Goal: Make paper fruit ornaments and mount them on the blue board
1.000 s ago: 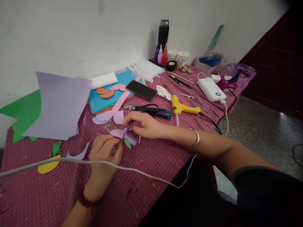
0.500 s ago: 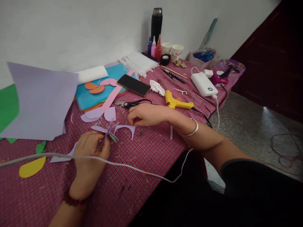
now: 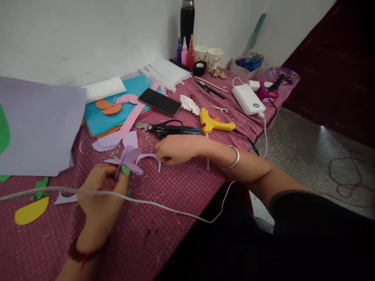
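My left hand (image 3: 99, 195) is closed in a pinch on the base of a lilac paper flower (image 3: 128, 158) with a small green leaf, held just above the red checked tablecloth (image 3: 175, 195). My right hand (image 3: 172, 149) lies on the cloth to the right of it, fingers curled against a lilac arch-shaped paper scrap (image 3: 149, 158). Whether those fingers grip the scrap I cannot make out. A white cable (image 3: 164, 208) runs across in front of my left hand.
Black scissors (image 3: 168, 128) and a yellow glue gun (image 3: 213, 124) lie just behind my right hand. A phone (image 3: 159, 102), a white power bank (image 3: 246, 100), coloured paper sheets (image 3: 38, 125), glue bottles (image 3: 185, 54), cups (image 3: 208, 57) and a black flask (image 3: 187, 19) stand further back. The table edge falls away at the right.
My right hand let go of the flower and moved right to the arch-shaped scrap. My left hand kept the flower and lifted it slightly. The view shifted to the right.
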### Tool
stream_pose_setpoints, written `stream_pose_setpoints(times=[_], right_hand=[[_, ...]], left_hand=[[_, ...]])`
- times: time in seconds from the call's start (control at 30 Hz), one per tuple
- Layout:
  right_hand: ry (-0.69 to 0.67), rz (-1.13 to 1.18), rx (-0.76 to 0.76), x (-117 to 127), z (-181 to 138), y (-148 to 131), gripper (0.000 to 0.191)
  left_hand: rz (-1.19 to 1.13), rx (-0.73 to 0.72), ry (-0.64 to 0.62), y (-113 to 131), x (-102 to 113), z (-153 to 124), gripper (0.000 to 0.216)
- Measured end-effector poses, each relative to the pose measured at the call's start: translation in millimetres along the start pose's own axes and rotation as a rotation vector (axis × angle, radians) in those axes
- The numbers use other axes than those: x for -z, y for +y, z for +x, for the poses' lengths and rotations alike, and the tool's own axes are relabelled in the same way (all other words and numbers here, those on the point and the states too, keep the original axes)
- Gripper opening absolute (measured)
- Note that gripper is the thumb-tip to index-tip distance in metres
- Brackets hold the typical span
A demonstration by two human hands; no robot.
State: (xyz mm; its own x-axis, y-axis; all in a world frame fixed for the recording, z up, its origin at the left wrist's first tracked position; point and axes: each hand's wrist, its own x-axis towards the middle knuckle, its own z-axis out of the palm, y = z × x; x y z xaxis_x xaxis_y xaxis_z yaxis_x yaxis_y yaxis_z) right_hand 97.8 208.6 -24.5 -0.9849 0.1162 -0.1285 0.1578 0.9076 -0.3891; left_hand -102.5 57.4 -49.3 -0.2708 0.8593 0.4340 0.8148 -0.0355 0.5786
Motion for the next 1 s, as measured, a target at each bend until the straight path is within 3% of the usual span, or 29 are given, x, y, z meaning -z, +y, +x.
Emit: stream_pose_setpoints(times=[0.1,0.17,0.33,0.5,0.63,0.8,0.9,1.0], right_hand=[[0.068,0.302,0.035,0.2,4.8,4.1,0.008],[0.107,0.483,0.064,1.2,6.1,4.0,0.007],[0.208,0.685,0.127,4.7,1.8,-3.3,0.006],[0.308,0.699,0.146,3.5,-0.1,-5.4,0.006],[0.386,0.657,0.133,0.1,1.6,-8.2,0.007],[0.326,0.420,0.087,-1.7,1.9,-7.4,0.010],[0.390,0.299,0.037,-1.4,2.1,-8.4,0.011],[0.500,0.349,0.168,-0.2,2.0,-16.4,0.006]], left_hand=[[-0.164,0.154,0.049,8.8,5.9,3.8,0.007],[-0.236,0.231,0.016,15.0,14.2,6.0,0.011],[-0.159,0.186,-0.033,32.1,33.4,-0.8,0.007],[-0.220,0.068,0.083,34.0,16.9,-20.2,0.005],[-0.282,0.043,0.050,24.5,1.1,-34.0,0.011],[-0.283,0.012,0.071,22.2,-0.8,-39.1,0.013],[-0.285,-0.008,0.109,24.6,0.5,-38.5,0.014],[-0.270,-0.033,0.126,27.1,0.6,-38.9,0.015]])
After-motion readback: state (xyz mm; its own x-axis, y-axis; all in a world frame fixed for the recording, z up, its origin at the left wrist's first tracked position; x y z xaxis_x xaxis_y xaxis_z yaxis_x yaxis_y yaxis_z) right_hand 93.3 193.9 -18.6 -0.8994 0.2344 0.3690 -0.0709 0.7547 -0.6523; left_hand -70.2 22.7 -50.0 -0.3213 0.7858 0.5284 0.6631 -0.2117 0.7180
